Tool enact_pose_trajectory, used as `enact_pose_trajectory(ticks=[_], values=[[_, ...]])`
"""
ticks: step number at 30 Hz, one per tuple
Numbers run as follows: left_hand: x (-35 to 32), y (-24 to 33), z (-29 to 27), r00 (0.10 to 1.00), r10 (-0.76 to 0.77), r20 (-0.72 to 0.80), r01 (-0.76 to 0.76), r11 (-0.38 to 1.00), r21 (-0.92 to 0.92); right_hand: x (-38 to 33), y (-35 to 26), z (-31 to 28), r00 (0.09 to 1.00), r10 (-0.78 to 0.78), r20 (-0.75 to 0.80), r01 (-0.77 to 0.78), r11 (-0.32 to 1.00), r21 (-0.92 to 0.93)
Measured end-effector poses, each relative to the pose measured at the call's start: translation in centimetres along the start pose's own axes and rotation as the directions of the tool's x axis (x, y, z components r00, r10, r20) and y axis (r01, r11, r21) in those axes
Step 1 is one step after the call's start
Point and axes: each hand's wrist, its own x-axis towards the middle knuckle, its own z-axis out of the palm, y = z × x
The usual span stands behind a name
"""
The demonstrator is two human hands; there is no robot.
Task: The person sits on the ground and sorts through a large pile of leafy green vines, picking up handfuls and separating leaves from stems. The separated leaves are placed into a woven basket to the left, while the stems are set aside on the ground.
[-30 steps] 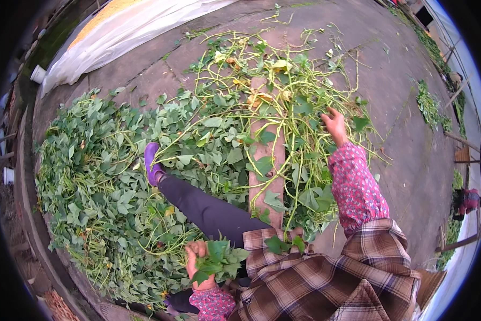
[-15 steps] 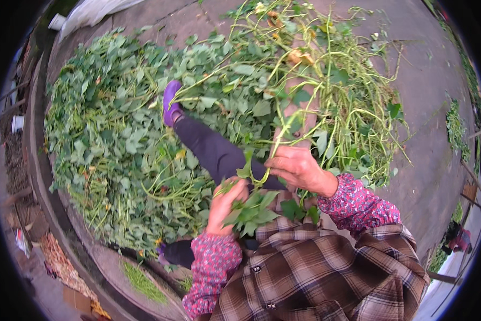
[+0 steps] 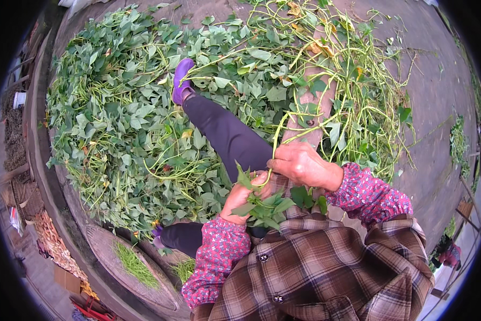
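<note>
My left hand (image 3: 244, 196) grips a small bunch of green leaves (image 3: 266, 207) in front of my plaid shirt. My right hand (image 3: 300, 163) sits just above it, pinching a long green vine stem (image 3: 276, 136) that curves up into the vine tangle (image 3: 352, 85). Both hands touch over my lap. My outstretched leg in dark trousers (image 3: 224, 134) ends in a purple shoe (image 3: 181, 80) among the leaves.
A wide heap of picked green leaves (image 3: 122, 134) covers the ground on the left. Stripped yellowish-green stems lie on the bare concrete (image 3: 438, 107) to the right. A shallow woven basket (image 3: 139, 267) with a few green stems sits lower left, beside a low wall.
My right hand came back from the far vines with a stem and joined my left hand. The left hand rose with its leaf bunch. The view has tilted nearer.
</note>
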Motion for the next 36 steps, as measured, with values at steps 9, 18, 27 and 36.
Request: enact_pose_trajectory(ticks=[9, 18, 27, 36], values=[[-0.1, -0.3, -0.2, 0.994, 0.066, 0.089, -0.053, 0.989, -0.139, 0.4, 0.4, -0.6, 0.99, 0.083, 0.111, -0.072, 0.992, -0.102], [-0.1, -0.9, 0.3, 0.879, 0.47, -0.086, -0.365, 0.778, 0.511, 0.3, -0.1, -1.1, 0.997, 0.078, 0.019, -0.077, 0.995, -0.068], [0.0, -0.1, -2.4, 0.813, 0.579, -0.06, -0.58, 0.798, -0.161, -5.0, 3.9, -12.8, 0.845, 0.151, -0.514, -0.398, 0.818, -0.414], [-2.0, 2.2, -2.7, 0.697, 0.647, -0.309, -0.573, 0.761, 0.303, -19.8, 7.1, -17.0, 0.378, 0.576, -0.725, -0.925, 0.268, -0.269]])
